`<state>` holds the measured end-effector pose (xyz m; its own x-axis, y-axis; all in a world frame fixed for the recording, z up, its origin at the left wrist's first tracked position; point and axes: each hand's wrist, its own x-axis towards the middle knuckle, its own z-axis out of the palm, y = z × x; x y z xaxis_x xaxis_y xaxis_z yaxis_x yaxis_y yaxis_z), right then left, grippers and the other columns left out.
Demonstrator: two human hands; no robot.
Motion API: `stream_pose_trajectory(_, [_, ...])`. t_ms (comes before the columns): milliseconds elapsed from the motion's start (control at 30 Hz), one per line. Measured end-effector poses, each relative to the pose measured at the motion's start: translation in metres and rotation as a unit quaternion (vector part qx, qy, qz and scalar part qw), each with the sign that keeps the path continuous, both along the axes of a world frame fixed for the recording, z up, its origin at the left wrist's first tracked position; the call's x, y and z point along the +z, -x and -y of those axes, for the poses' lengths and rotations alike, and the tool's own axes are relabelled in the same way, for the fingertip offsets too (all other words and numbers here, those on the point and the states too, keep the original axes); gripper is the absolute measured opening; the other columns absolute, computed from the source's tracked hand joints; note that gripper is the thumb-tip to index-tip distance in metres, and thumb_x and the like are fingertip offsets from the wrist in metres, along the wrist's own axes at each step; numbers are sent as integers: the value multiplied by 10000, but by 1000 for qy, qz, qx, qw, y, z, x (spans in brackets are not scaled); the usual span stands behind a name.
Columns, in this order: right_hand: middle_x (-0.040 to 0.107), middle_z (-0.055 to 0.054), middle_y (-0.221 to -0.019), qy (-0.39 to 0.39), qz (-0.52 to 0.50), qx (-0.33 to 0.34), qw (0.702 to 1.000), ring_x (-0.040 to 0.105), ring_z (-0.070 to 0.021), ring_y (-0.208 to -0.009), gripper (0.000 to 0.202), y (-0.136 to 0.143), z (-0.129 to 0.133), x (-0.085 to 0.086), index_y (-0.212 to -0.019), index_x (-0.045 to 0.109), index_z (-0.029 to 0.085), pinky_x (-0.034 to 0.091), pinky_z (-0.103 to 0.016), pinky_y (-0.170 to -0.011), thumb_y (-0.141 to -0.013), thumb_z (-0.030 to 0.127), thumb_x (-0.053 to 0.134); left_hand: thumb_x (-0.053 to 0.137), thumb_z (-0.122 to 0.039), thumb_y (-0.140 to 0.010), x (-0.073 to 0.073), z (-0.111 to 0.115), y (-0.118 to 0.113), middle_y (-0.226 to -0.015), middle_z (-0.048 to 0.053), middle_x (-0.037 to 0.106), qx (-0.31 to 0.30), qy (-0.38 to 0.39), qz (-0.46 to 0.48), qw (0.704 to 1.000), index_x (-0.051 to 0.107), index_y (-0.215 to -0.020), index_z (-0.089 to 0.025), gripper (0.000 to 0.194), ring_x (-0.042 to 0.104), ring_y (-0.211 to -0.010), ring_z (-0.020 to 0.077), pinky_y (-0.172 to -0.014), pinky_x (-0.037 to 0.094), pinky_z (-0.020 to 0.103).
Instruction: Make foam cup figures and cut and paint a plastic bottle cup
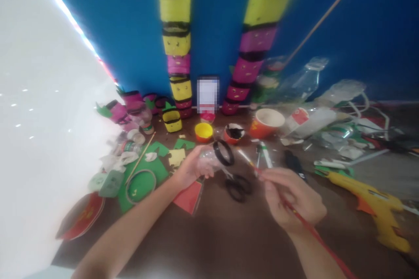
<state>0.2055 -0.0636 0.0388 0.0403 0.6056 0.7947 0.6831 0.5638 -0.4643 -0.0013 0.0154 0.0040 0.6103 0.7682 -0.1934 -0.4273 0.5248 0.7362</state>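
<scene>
My left hand (193, 165) is wrapped round a clear plastic bottle piece (208, 161) whose rim (224, 152) is black and faces right. In my right hand (291, 196) is a thin red paintbrush (303, 221), its pale bristle tip pointing up and left toward the rim, apart from it. Just behind stand a small yellow cup of paint (203, 132) and a cup of black paint (234, 133). Black-handled scissors (238, 186) lie on the table between my hands. A red paper piece (189, 197) lies under my left wrist.
A yellow glue gun (369, 205) lies at the right, near cut plastic bottles (314, 117). An orange paper cup (266, 123) stands behind. Green sheets (144, 178) and scraps cover the left. Stacks of yellow and magenta painted containers (176, 43) rise along the blue wall (216, 17).
</scene>
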Motion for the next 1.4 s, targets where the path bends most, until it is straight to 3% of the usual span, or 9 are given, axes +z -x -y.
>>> stream_pose_trajectory(167, [687, -28, -712, 194, -205, -86, 955, 664, -163, -637, 114, -11, -26, 6, -838, 661, 205, 541, -266, -581, -766, 242, 580, 505, -471, -814, -3, 0, 1, -837, 30, 641, 29, -9, 22, 999, 415, -1128, -259, 389, 607, -567, 134, -481, 386, 202])
stream_pose_trajectory(267, [709, -50, -745, 287, -189, -118, 932, 670, -194, -669, 172, -16, -48, 10, -831, 689, 190, 541, -305, -619, -693, 275, 631, 484, -486, -824, -4, -2, 2, -858, 44, 638, 25, -2, 43, 999, 440, -1140, -252, 396, 601, -598, 133, -515, 390, 214])
stream_pose_trajectory(367, [712, -53, -736, 316, -148, -119, 930, 669, -206, -667, 162, -19, -67, 8, -773, 700, 186, 536, -317, -630, -647, 264, 635, 532, -475, -794, -2, -1, 3, -880, 59, 635, 17, -4, 58, 998, 454, -1163, -224, 453, 592, -619, 132, -550, 397, 229])
stream_pose_trajectory(533, [703, -40, -664, 314, -74, -135, 937, 667, -210, -628, 140, -17, -88, 1, -724, 693, 199, 530, -320, -617, -646, 263, 596, 667, -322, -722, 3, 2, 3, -932, 42, 614, 35, -31, 65, 997, 443, -1167, -232, 507, 537, -592, 77, -579, 379, 226])
stream_pose_trajectory(833, [690, -37, -607, 340, -12, -145, 929, 654, -221, -582, 57, -10, -97, 0, -635, 663, 231, 516, -329, -580, -617, 248, 612, 671, -375, -715, 8, 2, 2, -916, 42, 613, 39, -22, 51, 998, 435, -1164, -229, 528, 531, -569, 75, -539, 358, 220])
stream_pose_trajectory(1100, [666, -30, -603, 259, -170, -120, 943, 636, -198, -575, 139, -18, -68, 7, -720, 661, 191, 504, -339, -592, -682, 316, 615, 633, -393, -751, 2, 1, 4, -905, 46, 626, 34, -32, 32, 998, 435, -1194, -232, 510, 583, -592, 100, -526, 372, 212])
stream_pose_trajectory(1200, [667, -18, -614, 241, -264, -102, 928, 637, -163, -564, 142, -20, -57, 2, -767, 666, 190, 519, -296, -563, -705, 312, 628, 615, -424, -759, 2, 1, 4, -914, 58, 635, 30, -32, 14, 999, 420, -1217, -225, 536, 597, -594, 109, -520, 382, 211])
stream_pose_trajectory(1333, [674, -7, -628, 190, -437, 2, 879, 619, -131, -540, 111, -17, -43, -8, -712, 668, 194, 525, -270, -547, -656, 286, 697, 597, -460, -766, 3, 2, 3, -918, 72, 652, 26, -35, -2, 999, 410, -1212, -210, 545, 621, -624, 133, -533, 399, 218])
stream_pose_trajectory(1400, [667, -6, -618, 174, -410, 14, 895, 627, -143, -544, 117, -13, -32, -9, -745, 671, 196, 532, -284, -540, -694, 302, 674, 595, -461, -769, 3, 2, 3, -913, 73, 659, 29, -39, -1, 999, 410, -1206, -206, 539, 637, -670, 152, -552, 406, 222])
